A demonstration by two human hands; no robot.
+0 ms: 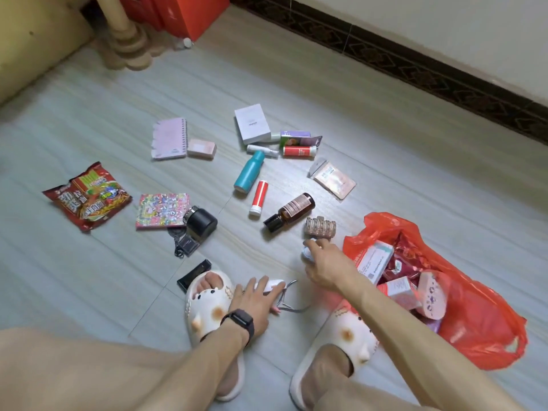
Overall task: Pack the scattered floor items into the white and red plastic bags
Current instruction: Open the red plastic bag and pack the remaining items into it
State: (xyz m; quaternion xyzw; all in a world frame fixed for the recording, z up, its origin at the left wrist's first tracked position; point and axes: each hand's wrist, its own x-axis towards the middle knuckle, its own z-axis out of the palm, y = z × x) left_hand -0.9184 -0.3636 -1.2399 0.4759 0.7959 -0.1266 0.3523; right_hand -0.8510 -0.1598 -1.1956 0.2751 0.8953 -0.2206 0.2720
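Observation:
The red plastic bag lies open on the floor at the right with several boxes and packets inside. My right hand is just left of it, fingers closed on a small white object below a beige hair claw. My left hand, with a black watch on the wrist, rests on a small white item and thin metal wire on the floor between my slippers. A brown bottle, a red tube and a teal bottle lie scattered ahead. No white bag is in view.
Farther out lie a noodle packet, a sticker book, a black jar, a pink notebook, a white box and a sachet. A bed leg and red boxes stand at the back.

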